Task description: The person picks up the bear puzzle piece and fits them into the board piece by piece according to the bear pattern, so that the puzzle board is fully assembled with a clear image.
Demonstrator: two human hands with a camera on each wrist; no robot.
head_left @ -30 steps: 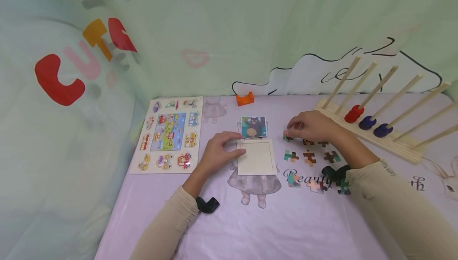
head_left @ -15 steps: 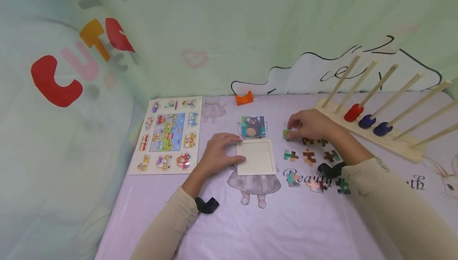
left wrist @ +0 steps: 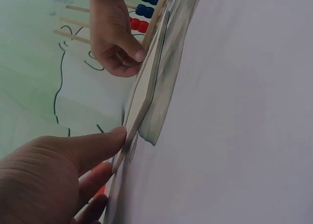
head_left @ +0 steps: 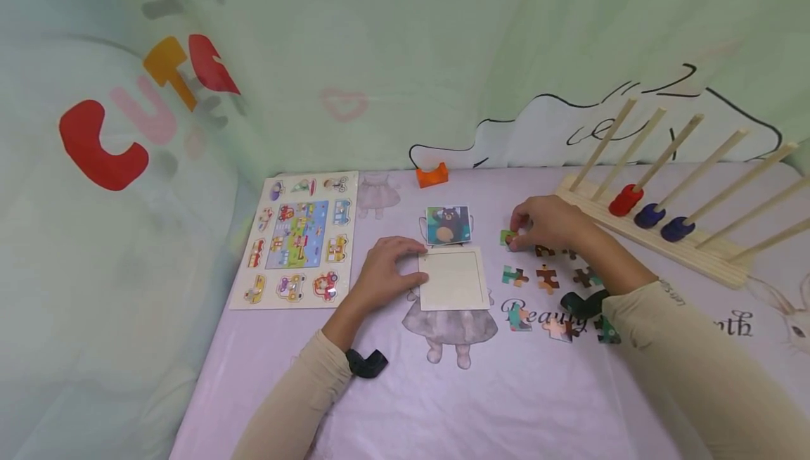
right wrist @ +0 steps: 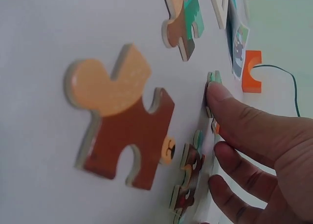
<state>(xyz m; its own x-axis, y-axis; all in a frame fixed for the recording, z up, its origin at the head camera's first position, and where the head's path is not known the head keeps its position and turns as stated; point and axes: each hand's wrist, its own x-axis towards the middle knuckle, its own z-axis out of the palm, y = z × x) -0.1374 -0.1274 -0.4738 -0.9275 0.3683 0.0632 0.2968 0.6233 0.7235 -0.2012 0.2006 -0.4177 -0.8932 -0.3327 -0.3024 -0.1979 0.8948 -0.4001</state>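
In the head view, my left hand (head_left: 387, 273) rests at the left edge of a pale square board (head_left: 452, 280), thumb and fingers extended. The left wrist view has its thumb touching the edge of the board (left wrist: 142, 99). To the right, my right hand (head_left: 549, 224) pinches a small green puzzle piece (head_left: 506, 236) at table level. In the right wrist view the thumb lies on that piece (right wrist: 217, 77), and the fingertips behind it are partly hidden. Several loose pieces, among them a brown one (head_left: 547, 278), lie below the hand. A bear picture card (head_left: 448, 225) lies above the board.
A vehicle puzzle board (head_left: 297, 235) lies at the left. An orange block (head_left: 432, 175) sits at the back. The wooden rack (head_left: 658, 231) with upright pegs and red and blue beads stands at the right, close to my right forearm.
My right hand has shifted slightly right, and more of the green piece's face shows beside the thumb. The left hand has stayed almost in place, its thumb drawn slightly left.
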